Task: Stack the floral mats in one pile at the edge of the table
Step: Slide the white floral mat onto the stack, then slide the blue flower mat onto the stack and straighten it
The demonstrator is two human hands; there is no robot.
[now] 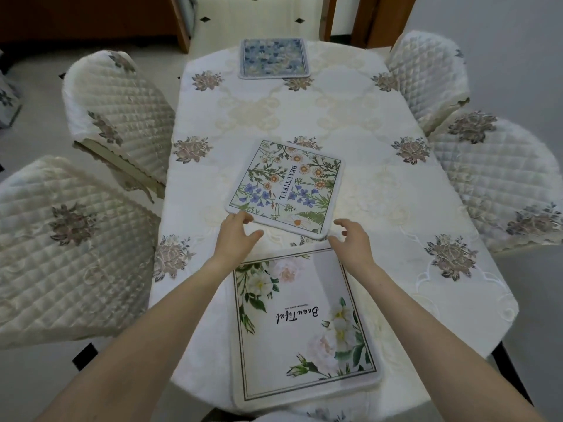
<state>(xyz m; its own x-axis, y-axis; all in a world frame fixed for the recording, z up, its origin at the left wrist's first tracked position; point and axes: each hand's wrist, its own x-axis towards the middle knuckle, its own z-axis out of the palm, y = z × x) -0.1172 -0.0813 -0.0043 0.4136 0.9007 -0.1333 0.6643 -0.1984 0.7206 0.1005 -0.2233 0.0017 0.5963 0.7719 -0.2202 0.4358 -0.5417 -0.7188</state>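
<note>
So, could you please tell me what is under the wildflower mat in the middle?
The wildflower mat lies flat on the tablecloth; whatever it covers is hidden. The left hand touches its near edge.

Two bare forearms, no sleeves, watch or rings in sight; left hand [236, 231] and right hand [353, 239] slender, nails short beyond the fingertips.

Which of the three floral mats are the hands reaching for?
The middle mat, with daisies, blue flowers and "BEAUTIFUL" in capitals. Both open hands, left hand and right hand, are at its near edge, unlike the white-rose mat or far blue mat.
</note>
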